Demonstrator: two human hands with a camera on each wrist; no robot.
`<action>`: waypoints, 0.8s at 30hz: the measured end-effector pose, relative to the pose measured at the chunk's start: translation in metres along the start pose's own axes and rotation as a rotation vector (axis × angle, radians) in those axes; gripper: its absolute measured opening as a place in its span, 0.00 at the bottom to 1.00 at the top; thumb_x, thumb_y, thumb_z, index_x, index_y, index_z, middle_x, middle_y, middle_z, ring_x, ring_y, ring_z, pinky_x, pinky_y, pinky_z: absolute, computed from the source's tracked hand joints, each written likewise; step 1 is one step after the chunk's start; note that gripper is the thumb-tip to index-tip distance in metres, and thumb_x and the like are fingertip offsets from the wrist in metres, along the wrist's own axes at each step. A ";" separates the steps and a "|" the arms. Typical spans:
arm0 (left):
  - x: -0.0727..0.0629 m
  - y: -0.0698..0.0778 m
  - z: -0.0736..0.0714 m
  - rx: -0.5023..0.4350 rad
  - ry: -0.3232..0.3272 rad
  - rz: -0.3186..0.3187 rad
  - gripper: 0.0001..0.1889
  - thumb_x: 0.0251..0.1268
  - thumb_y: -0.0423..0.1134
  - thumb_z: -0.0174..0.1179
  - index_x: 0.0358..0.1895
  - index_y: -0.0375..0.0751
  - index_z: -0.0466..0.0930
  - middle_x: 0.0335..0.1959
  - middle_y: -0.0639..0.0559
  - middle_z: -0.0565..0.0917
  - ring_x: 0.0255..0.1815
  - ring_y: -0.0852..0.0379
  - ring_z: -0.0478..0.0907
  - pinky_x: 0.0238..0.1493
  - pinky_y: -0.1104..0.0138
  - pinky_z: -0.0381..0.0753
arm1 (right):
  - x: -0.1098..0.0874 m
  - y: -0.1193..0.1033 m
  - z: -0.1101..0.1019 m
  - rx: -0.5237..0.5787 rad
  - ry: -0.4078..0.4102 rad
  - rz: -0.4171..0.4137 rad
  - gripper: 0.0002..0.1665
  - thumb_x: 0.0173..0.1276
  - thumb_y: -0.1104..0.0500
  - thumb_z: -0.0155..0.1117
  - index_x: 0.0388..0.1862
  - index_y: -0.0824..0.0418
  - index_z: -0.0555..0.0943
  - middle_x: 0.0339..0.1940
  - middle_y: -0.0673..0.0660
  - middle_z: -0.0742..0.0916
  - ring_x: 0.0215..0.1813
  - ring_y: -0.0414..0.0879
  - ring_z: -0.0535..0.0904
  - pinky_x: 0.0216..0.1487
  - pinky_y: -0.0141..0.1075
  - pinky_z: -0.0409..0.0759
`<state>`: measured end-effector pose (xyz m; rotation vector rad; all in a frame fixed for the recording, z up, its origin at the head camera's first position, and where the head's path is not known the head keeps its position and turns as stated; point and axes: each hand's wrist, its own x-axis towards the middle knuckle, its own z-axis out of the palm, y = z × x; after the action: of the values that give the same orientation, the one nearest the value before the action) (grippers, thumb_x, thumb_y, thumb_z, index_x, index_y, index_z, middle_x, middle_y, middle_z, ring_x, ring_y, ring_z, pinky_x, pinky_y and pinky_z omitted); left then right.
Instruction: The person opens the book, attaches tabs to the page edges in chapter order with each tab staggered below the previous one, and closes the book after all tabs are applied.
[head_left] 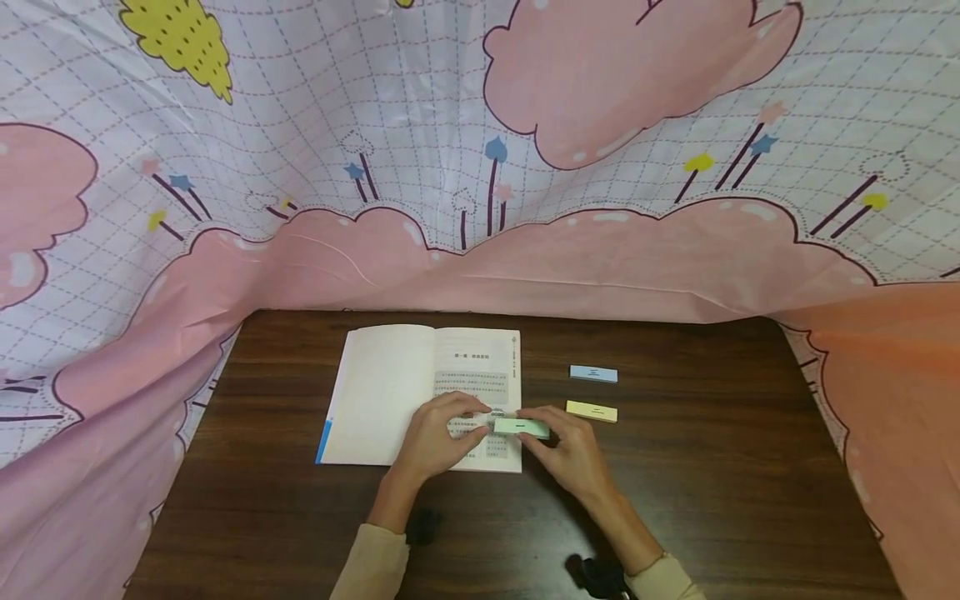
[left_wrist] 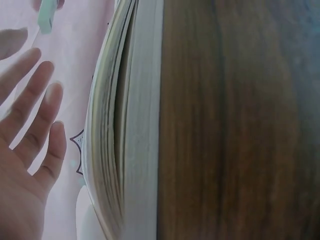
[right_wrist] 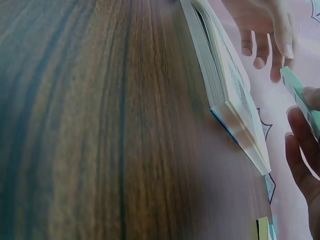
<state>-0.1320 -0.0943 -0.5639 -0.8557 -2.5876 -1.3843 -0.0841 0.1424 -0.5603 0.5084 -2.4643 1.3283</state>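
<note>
My right hand point(head_left: 573, 450) pinches a flat light green bar point(head_left: 521, 427) with dark print on its face, between thumb and fingers. The bar is above the right-hand page of an open book point(head_left: 382, 375). To its left, my left hand point(head_left: 442, 433) hovers over the same page with fingers spread and nothing in them. Its fingertips are apart from the bar's left end, as the right wrist view shows with the green bar point(right_wrist: 295, 87) and left hand point(right_wrist: 262, 25). The book's left page is blank; the right page carries printed text, partly covered by the hands.
Right of the book lie a blue bar point(head_left: 593, 373) and a yellow bar point(head_left: 592, 411) of similar shape. The dark wooden table point(head_left: 712, 467) holds everything. A patterned pink and white cloth point(head_left: 585, 258) hangs behind and at both sides. A black object point(head_left: 600, 575) is near my right wrist.
</note>
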 end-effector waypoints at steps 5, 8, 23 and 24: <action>0.000 0.003 0.003 -0.030 -0.017 0.012 0.10 0.57 0.41 0.73 0.43 0.47 0.88 0.44 0.61 0.85 0.46 0.62 0.82 0.45 0.67 0.84 | 0.000 -0.001 0.003 0.016 0.013 -0.014 0.20 0.55 0.67 0.78 0.47 0.59 0.86 0.43 0.49 0.89 0.45 0.44 0.86 0.42 0.39 0.84; 0.000 0.004 0.004 -0.025 -0.029 0.016 0.10 0.58 0.42 0.73 0.43 0.50 0.88 0.44 0.63 0.85 0.47 0.64 0.81 0.46 0.68 0.83 | 0.000 -0.002 0.004 0.036 0.003 -0.022 0.20 0.55 0.67 0.78 0.48 0.60 0.86 0.43 0.49 0.89 0.46 0.44 0.86 0.43 0.39 0.84; 0.001 0.005 0.004 0.021 -0.009 0.080 0.11 0.56 0.44 0.75 0.42 0.51 0.89 0.44 0.64 0.85 0.48 0.63 0.81 0.48 0.63 0.82 | 0.000 -0.003 0.008 0.022 -0.013 -0.023 0.25 0.53 0.66 0.79 0.52 0.61 0.84 0.44 0.50 0.89 0.47 0.42 0.85 0.45 0.38 0.84; 0.001 0.005 0.004 0.019 -0.008 0.078 0.11 0.56 0.44 0.75 0.42 0.50 0.90 0.44 0.64 0.85 0.48 0.63 0.81 0.49 0.63 0.82 | 0.000 -0.002 0.008 0.015 -0.011 -0.023 0.26 0.53 0.67 0.80 0.53 0.62 0.84 0.43 0.50 0.89 0.46 0.42 0.85 0.45 0.39 0.84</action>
<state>-0.1295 -0.0885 -0.5622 -0.9495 -2.5398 -1.3366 -0.0836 0.1344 -0.5634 0.5477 -2.4512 1.3391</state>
